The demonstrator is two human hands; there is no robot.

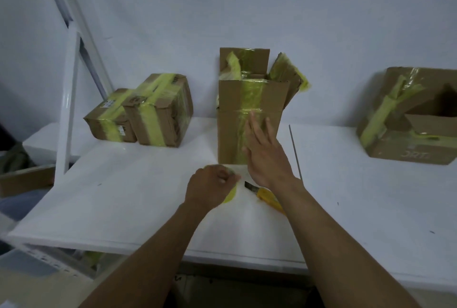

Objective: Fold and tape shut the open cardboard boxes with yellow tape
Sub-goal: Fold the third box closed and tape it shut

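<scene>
1. Done so far, as I read it: two small boxes (143,112) sit side by side on the table (123,196) at 10 o'clock from the hands. They are closed and banded with yellow tape.
2. In hand: the tall box (247,99) stands upright at 12 o'clock, near the wall. Its top flaps are up and the top is open. Yellow tape runs down its front and clings in crumpled bits to the flaps.
3. The right grip (264,151) is released, its fingers straight and laid flat on the front of the tall box, low on the tape strip. It looks to be steadying the box or smoothing the tape.
4. The left grip (212,184) is clenched on the yellow tape roll (230,196), which rests on the table at 6 o'clock from the tall box. The picture is blurred here and only the roll's edge shows.
5. A yellow box cutter (265,196) lies on the table just at 3 o'clock from the roll, partly under the right wrist.
6. Left to do: fold down and tape the tall box's flaps. Then close the wide box (400,142) at 2 o'clock, whose top gapes open despite old tape. Roughly half the boxes in view appear finished.
</scene>
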